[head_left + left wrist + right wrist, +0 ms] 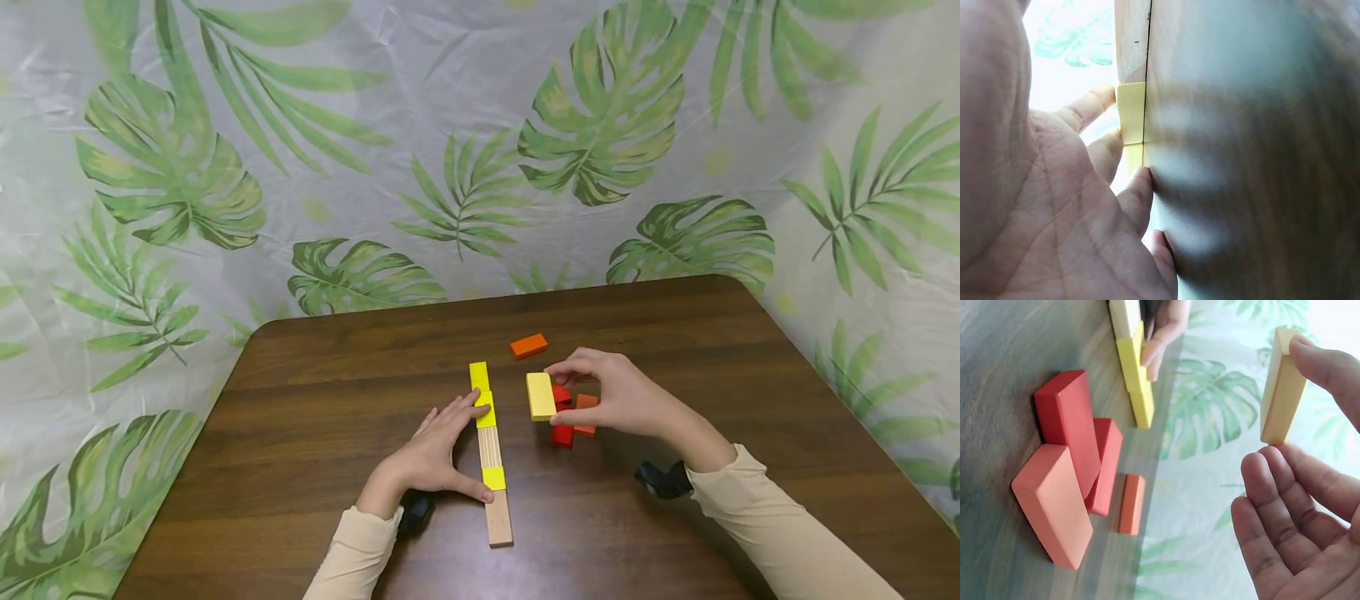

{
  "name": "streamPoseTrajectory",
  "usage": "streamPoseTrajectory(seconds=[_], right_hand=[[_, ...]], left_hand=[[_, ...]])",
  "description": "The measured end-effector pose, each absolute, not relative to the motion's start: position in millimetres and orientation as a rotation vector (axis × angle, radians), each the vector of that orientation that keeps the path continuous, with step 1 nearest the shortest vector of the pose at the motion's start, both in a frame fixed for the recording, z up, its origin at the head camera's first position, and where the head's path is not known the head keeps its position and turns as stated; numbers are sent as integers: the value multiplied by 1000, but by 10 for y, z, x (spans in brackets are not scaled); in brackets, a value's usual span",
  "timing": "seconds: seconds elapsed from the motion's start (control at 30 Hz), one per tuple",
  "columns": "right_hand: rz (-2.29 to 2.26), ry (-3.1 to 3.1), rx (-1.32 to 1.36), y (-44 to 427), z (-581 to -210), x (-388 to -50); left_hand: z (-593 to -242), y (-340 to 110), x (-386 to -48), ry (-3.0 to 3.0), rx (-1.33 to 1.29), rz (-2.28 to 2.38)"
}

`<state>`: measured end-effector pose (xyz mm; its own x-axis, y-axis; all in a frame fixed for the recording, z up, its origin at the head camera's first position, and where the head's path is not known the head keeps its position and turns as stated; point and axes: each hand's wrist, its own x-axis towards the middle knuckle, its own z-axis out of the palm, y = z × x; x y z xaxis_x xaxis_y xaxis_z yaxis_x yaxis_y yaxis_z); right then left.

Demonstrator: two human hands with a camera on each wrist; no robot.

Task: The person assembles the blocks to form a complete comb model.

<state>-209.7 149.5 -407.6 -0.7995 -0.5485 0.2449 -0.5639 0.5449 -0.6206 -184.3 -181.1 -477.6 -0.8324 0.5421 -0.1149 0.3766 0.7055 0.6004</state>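
My right hand [618, 396] pinches a pale yellow wooden block [540, 397] by its ends, thumb at one and fingertip at the other, held above the table. In the right wrist view the same block [1282, 387] tilts slightly, its other three fingers free of it. My left hand [431, 454] is spread beside a straight row of blocks, fingertips on a yellow block [487, 417] and thumb by the plain wooden block [499, 523] at the near end. Between them lie a striped wooden block [490, 450] and another yellow block [494, 477]. A further yellow block [478, 374] ends the row.
Under and beside the right hand, two red blocks [1067, 425] lean together with an orange block [1054, 506]. Another orange block [528, 346] lies farther back on the dark wooden table [337, 375]. A leaf-patterned curtain [457, 125] hangs behind the table's far edge.
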Motion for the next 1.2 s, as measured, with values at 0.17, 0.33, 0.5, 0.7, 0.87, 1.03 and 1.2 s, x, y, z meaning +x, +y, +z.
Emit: streamPoseTrajectory(seconds=[0.17, 0.33, 0.5, 0.7, 0.87, 1.03, 1.2], right_hand=[[1130, -2742, 991, 1498, -4050, -2021], [1120, -2736, 998, 1483, -4014, -1967], [1127, -2725, 1015, 1461, -4003, -1903], [1111, -2681, 1067, 1451, -3981, -1824], [1116, -2655, 1103, 1437, -3978, -1764], [1139, -2645, 1122, 1421, -4037, -1686], [1166, -2633, 1175, 1392, -4145, -1597]], left_hand=[[-4780, -1814, -1836, 2630, 729, 838], [-4778, -1814, -1844, 2634, 732, 831], [-4776, -1817, -1844, 2631, 728, 833], [-4760, -1814, -1851, 2635, 725, 832], [-4740, -1806, -1855, 2640, 729, 831], [-4745, -1800, -1850, 2641, 723, 828], [-4764, -1796, -1841, 2635, 709, 820]])
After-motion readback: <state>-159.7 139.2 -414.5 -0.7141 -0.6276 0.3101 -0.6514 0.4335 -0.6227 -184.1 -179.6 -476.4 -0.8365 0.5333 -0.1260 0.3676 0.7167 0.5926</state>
